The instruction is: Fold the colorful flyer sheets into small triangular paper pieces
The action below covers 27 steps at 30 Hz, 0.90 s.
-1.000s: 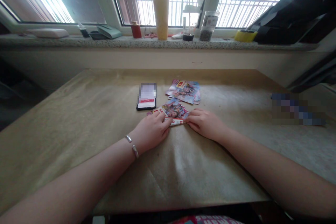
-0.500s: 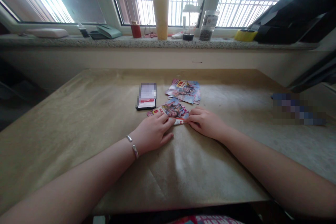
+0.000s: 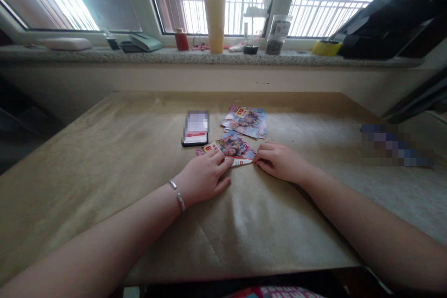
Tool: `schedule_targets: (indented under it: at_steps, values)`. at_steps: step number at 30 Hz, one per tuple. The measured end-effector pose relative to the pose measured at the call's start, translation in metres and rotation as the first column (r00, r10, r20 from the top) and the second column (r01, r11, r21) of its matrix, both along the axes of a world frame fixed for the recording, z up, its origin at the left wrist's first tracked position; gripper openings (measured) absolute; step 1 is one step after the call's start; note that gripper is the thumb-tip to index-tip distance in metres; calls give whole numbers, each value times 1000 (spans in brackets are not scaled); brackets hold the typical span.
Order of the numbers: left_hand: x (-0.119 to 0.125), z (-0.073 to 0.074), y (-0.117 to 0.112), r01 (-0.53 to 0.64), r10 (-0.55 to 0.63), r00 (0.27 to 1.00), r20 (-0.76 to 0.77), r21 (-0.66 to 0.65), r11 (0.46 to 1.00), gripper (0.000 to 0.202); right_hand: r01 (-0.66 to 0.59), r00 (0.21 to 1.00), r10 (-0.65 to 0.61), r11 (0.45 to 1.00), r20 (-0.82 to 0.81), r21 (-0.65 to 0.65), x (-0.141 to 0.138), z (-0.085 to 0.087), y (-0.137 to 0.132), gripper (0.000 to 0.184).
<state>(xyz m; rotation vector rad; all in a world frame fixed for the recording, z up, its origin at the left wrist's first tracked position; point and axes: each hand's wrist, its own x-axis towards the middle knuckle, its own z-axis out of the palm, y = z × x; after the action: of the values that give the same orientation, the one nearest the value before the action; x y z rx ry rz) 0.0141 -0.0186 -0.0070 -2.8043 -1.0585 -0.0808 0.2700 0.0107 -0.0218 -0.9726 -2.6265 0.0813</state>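
Note:
A colourful printed flyer (image 3: 234,147) lies on the table, its near edge folded over so a white strip shows. My left hand (image 3: 206,174), with a silver bangle at the wrist, rests on the flyer's left part, fingers stretched out and pressing it down. At the flyer's right corner, the fingertips of my right hand (image 3: 279,160) are pinched together on the edge. Just behind lies a loose stack of similar flyers (image 3: 245,122). A phone (image 3: 195,128) with a blurred screen lies to the left of the stack.
The table (image 3: 139,149) has a tan cover. A pixelated dark strip (image 3: 396,145) lies at the far right. On the granite windowsill (image 3: 181,58) stand a tall yellow drink cup (image 3: 214,16), a red-brown jar (image 3: 181,40), a clear container (image 3: 277,35) and a black bag (image 3: 380,28).
My right hand has moved slightly to the right along the folded edge, baring more of the flyer's right corner. My left hand stays in place on the flyer.

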Motion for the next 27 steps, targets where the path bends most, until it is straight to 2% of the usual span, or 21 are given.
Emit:
schedule_targets:
  at_steps: [6, 16, 27]
  values:
    - [1, 2, 0, -8, 8, 1000, 4, -12, 1000, 44, -90, 995, 91, 996, -38, 22, -8, -3, -2, 22]
    - [1, 2, 0, -12, 12, 1000, 5, -1, 1000, 44, -109, 994, 109, 994, -8, -5, -8, 1, -1, 23]
    - [1, 3, 0, -13, 13, 1000, -6, -25, 1000, 44, -128, 990, 126, 991, 59, 40, -5, 6, 0, 24]
